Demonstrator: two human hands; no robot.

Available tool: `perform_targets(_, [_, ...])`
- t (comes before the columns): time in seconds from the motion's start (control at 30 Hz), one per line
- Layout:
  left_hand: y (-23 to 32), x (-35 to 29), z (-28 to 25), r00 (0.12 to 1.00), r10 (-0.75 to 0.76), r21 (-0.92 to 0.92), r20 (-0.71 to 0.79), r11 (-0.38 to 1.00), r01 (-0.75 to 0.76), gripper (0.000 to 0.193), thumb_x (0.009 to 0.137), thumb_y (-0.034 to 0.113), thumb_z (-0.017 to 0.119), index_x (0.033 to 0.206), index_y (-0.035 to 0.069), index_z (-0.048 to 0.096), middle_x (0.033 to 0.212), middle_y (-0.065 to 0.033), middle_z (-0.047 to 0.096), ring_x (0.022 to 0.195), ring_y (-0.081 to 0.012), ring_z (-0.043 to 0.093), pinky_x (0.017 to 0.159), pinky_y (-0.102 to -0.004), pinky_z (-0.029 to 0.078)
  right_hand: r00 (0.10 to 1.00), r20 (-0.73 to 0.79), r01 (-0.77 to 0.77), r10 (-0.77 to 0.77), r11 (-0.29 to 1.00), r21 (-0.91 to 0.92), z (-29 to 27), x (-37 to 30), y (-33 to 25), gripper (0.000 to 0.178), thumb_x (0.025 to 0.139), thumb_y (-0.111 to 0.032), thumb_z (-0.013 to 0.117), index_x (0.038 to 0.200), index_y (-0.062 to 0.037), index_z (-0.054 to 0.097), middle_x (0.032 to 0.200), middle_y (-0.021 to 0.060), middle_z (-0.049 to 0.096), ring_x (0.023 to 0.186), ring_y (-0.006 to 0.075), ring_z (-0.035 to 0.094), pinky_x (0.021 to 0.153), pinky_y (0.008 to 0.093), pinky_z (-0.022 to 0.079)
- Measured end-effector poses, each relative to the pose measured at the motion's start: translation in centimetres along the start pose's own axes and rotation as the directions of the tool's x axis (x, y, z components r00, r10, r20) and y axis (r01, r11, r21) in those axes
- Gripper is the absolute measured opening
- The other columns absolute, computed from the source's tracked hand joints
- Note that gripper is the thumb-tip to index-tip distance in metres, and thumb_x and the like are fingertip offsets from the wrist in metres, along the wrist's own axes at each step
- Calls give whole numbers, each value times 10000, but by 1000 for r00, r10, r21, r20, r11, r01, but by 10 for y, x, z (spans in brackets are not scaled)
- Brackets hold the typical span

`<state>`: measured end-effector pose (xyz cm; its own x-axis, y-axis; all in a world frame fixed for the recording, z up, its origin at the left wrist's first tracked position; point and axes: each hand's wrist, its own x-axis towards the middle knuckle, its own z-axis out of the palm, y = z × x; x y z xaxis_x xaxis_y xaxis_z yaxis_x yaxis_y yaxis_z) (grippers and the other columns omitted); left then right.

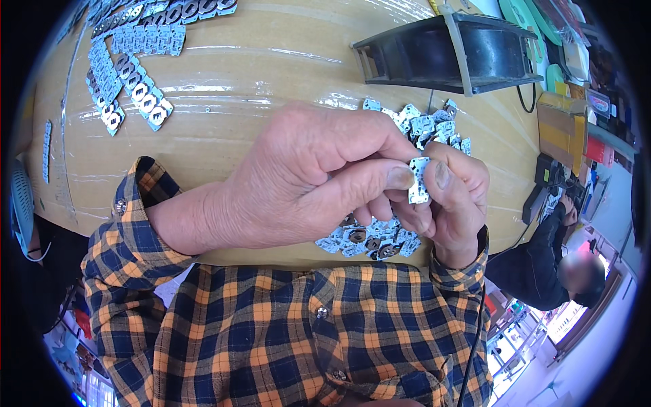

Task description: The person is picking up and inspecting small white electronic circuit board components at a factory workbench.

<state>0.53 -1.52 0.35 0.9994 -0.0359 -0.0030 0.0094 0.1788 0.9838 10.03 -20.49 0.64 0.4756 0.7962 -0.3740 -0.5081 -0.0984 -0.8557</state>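
The left hand point(305, 169) is closed in a pinch, its thumb on the face of a small circuit board point(418, 182) right of centre in the frame. The right hand point(461, 197) is curled around the other side, its thumb at the board's right edge, so both grip it. A cardboard box point(561, 129) sits at the right of the frame; what it holds cannot be told. A heap of circuit boards point(373, 239) lies below the hands, and a second pile point(424, 126) lies just beyond them. Rows of joined boards point(149, 39) fill the upper left. A black axial fan point(410, 55) stands at the upper right. Between rows and fan stretches film-covered tabletop point(251, 68), its near edge running below the hands, close to the plaid shirt point(285, 325).
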Motion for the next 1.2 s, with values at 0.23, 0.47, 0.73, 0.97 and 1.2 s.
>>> perform_targets(0.23, [-5, 2, -2, 977, 179, 246, -115, 958, -147, 188, 885, 53, 683, 1039, -46, 643, 796, -93, 691, 668, -113, 681, 545, -210, 535, 994, -106, 34, -29, 998, 48, 3, 5, 4, 328, 1012, -221, 496, 755, -28, 559, 548, 5, 534, 410, 25, 402, 390, 191, 291])
perform_targets(0.47, [-1, 0, -5, 918, 395, 543, -30, 777, -317, 217, 741, 31, 776, 919, 6, 655, 690, -83, 634, 519, -143, 595, 449, -253, 436, 992, -125, 0, -5, 999, -46, 8, 4, 2, 301, 1001, -195, 524, 754, -28, 567, 557, -1, 544, 421, 20, 413, 405, 185, 294])
perform_targets(0.73, [-28, -6, 4, 758, 653, 739, 8, 506, -444, 178, 705, 72, 665, 692, 47, 489, 590, -44, 479, 462, -171, 502, 394, -343, 406, 960, -145, 145, -241, 866, -479, 3, 1, 8, 312, 999, -194, 500, 758, -5, 559, 583, 23, 538, 452, 43, 419, 424, 204, 295])
perform_targets(0.97, [-7, -27, -32, 895, 395, 800, 206, 458, -387, 106, 675, 76, 633, 746, 49, 559, 680, -57, 487, 519, -192, 514, 406, -306, 409, 908, -322, 124, -266, 908, -401, -22, 3, 21, 332, 1017, -215, 462, 772, 0, 524, 610, 35, 518, 458, 41, 388, 427, 192, 261])
perform_targets(1.2, [24, -68, -121, 994, 79, 988, 73, 128, -83, 265, 666, -49, 652, 914, 38, 629, 872, -67, 581, 788, -287, 591, 654, -357, 494, 898, -248, 101, -363, 718, -688, -29, 5, 19, 273, 971, -144, 572, 980, 110, 672, 659, 16, 532, 462, 37, 402, 446, 182, 283])
